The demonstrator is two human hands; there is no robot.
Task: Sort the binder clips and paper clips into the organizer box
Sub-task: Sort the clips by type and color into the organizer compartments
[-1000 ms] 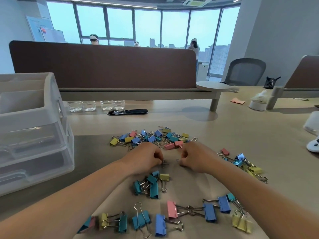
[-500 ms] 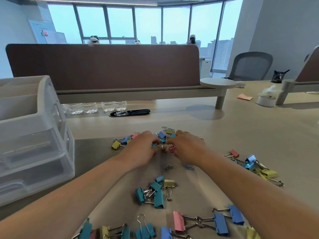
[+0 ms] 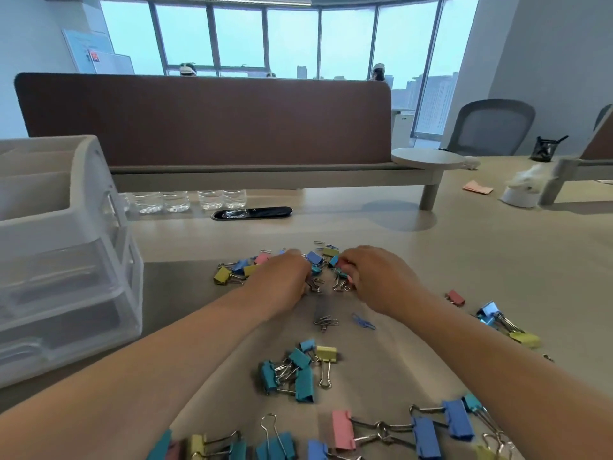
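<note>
The white organizer box [image 3: 66, 260] with clear drawers stands at the left. My left hand [image 3: 282, 280] and my right hand [image 3: 374, 280] lie knuckles-up on the far pile of small coloured binder clips [image 3: 238, 268], fingers curled into it. My right fingertips pinch a small pink clip. My left fingertips are hidden, with silver wire loops sticking out beneath them. Silver paper clips [image 3: 326, 322] and a blue paper clip [image 3: 363, 322] lie loose just behind my hands. A teal and yellow clip cluster [image 3: 298, 373] sits nearer me, and large clips [image 3: 428, 433] line the front edge.
More binder clips [image 3: 497, 320] lie at the right. Water bottles [image 3: 185, 200] and a black cable slot [image 3: 252, 213] sit under the brown desk divider [image 3: 205, 121]. A tissue holder [image 3: 519, 194] and pink notes [image 3: 477, 187] are far right.
Both hands moved forward from the middle of the mat into the far pile. The silver and blue paper clips they were over now lie uncovered behind them.
</note>
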